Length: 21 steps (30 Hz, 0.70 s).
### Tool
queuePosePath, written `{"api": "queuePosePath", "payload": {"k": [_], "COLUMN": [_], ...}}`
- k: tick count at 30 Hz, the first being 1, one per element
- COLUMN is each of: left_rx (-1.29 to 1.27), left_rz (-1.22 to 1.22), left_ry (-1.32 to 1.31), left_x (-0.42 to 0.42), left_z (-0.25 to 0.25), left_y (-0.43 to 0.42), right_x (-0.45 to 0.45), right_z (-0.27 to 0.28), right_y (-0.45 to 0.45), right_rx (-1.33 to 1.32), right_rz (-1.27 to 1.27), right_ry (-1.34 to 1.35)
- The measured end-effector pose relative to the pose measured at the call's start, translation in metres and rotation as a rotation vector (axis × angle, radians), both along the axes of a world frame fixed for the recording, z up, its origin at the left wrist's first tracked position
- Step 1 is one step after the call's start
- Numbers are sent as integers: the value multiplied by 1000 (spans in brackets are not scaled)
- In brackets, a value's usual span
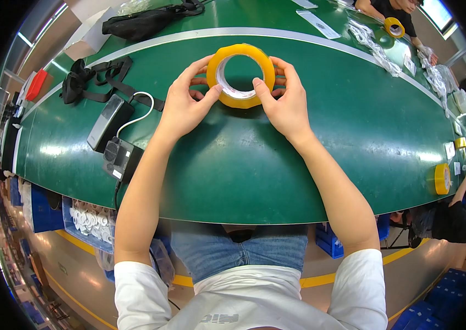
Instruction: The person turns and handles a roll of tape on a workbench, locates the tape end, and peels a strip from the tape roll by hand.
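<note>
Between my two hands is a wide roll of yellow packing tape (268, 69), its round opening facing me. My left hand (189, 102) grips the roll's left side, thumb on the front rim and fingers behind. On the right side my right hand (288, 102) holds it the same way, its thumb near the cardboard core. The roll is above the green tabletop (233, 176); I cannot tell whether its lower edge touches the surface.
To the left lie a power bank (107, 124), a black device with a white cable (122, 157) and black straps (98, 82). A black bag (147, 22) sits at the back. Another tape roll (442, 179) stands at the right edge. Co-workers (392, 11) handle plastic-wrapped items nearby.
</note>
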<state>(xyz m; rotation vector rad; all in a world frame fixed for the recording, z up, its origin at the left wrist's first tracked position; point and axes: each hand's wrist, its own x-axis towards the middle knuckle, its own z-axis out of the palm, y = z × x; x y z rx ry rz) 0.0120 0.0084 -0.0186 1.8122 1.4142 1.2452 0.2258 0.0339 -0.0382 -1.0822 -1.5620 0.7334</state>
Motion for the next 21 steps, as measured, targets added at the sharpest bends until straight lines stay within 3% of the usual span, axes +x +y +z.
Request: {"api": "queuePosePath", "payload": {"k": [8,13,17,21], "left_rx": [-4,94,11,133], "left_rz": [-29,-46,-51,-58], "left_ry": [-16,25,45,39], "left_x": [-1,1,1,-1], "left_z": [1,4,12,8], "left_y": [-1,-3,-7,-3], "right_x": [-2,-3,-2,-2], "right_z": [2,10,6,3], "right_y": [-6,-12,-7,-4], "right_rx": [111,261,320,308], "right_rz": [52,63,54,29], "right_ry": [27,-102,-124,-91]}}
